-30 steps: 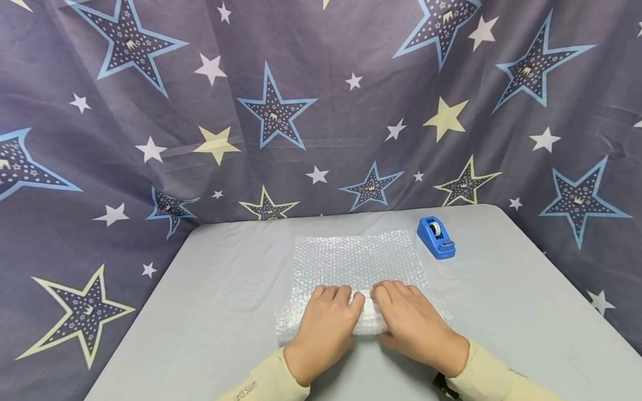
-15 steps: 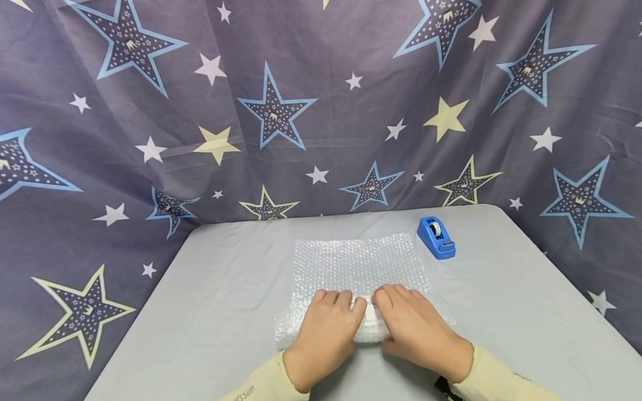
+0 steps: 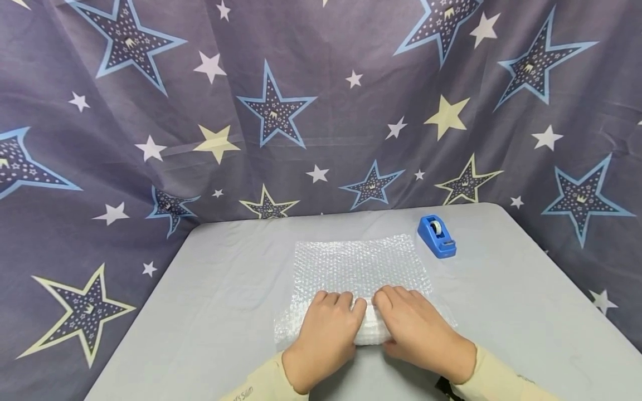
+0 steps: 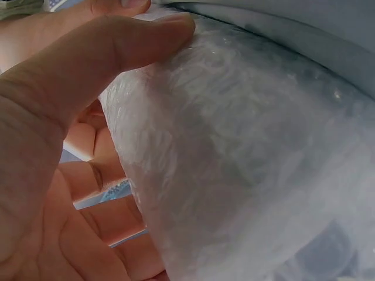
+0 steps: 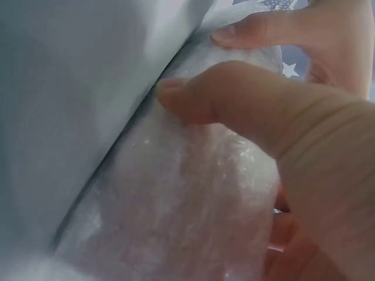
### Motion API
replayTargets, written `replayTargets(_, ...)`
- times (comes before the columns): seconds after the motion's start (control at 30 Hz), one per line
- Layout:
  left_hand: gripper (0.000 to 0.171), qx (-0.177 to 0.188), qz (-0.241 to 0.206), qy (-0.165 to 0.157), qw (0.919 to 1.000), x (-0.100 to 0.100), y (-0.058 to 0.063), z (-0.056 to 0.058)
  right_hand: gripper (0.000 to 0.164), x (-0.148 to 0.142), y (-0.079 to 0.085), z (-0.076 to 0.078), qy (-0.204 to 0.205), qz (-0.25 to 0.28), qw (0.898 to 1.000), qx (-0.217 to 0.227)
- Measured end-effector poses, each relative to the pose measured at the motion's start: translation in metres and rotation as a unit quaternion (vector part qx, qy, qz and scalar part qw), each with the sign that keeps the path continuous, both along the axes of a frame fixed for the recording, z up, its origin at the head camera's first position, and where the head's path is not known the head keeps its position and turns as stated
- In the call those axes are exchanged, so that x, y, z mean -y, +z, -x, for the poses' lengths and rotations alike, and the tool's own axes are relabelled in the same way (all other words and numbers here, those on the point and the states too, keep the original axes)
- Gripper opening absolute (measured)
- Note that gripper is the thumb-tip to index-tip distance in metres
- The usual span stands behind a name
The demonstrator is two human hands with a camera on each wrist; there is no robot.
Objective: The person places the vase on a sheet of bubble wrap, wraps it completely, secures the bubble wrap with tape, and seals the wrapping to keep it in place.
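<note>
A clear bubble wrap sheet (image 3: 356, 264) lies spread on the table, its near end rolled into a thick bundle (image 3: 372, 329). My left hand (image 3: 325, 337) grips the left part of this roll, and my right hand (image 3: 423, 334) grips it on the right. Both thumbs press the near side of the wrapped bundle (image 4: 222, 134), while the other fingers curl over its far side. In the right wrist view the two thumbs sit close together on the crinkled plastic (image 5: 187, 193). Whatever the layers enclose is hidden.
A blue tape dispenser (image 3: 436, 236) with a roll of tape stands at the back right, just beyond the sheet's corner. Pale grey cloth covers the table (image 3: 225, 289). Behind it hangs a dark curtain (image 3: 321, 111) printed with stars.
Both hands and the roll have shifted slightly toward me, and the sheet's far edge has slid nearer with them. The tape dispenser stays in place on the table.
</note>
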State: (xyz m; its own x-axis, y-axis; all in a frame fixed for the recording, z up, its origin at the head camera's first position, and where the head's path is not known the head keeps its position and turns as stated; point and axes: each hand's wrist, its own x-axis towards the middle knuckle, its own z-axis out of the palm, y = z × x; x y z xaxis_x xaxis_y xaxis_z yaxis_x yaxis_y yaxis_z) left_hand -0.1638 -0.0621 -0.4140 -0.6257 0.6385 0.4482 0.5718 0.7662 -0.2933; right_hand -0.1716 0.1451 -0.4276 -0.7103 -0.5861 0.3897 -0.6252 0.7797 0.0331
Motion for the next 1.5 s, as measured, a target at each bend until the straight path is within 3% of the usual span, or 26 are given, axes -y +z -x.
replayTargets(0.47, 0.058, 0.041, -0.007, 0.005, 0.9991, -0.001, 0.001, 0.007, 0.075, -0.007, -0.002, 0.008, 0.025, 0.008, 0.999, -0.044)
replayTargets(0.67, 0.057, 0.026, -0.008, 0.004, 0.9996, -0.001, 0.001, 0.009, 0.072, -0.004, 0.003, 0.009, 0.013, -0.015, 0.999, -0.047)
replayTargets(0.97, 0.056, -0.011, 0.027, 0.004, 0.9996, 0.0, 0.005, 0.009, 0.067, 0.003, 0.005, 0.01, 0.017, -0.03, 0.998, -0.049)
replayTargets(1.13, 0.049, -0.018, 0.024, 0.004, 0.9995, -0.002, 0.005, 0.011, 0.065, 0.002, 0.005, 0.011, 0.014, -0.031, 0.998, -0.049)
replayTargets(1.5, 0.054, -0.011, 0.028, 0.005, 0.9995, 0.0, 0.006, 0.013, 0.073, 0.003, 0.01, 0.01, 0.016, -0.05, 0.998, -0.044)
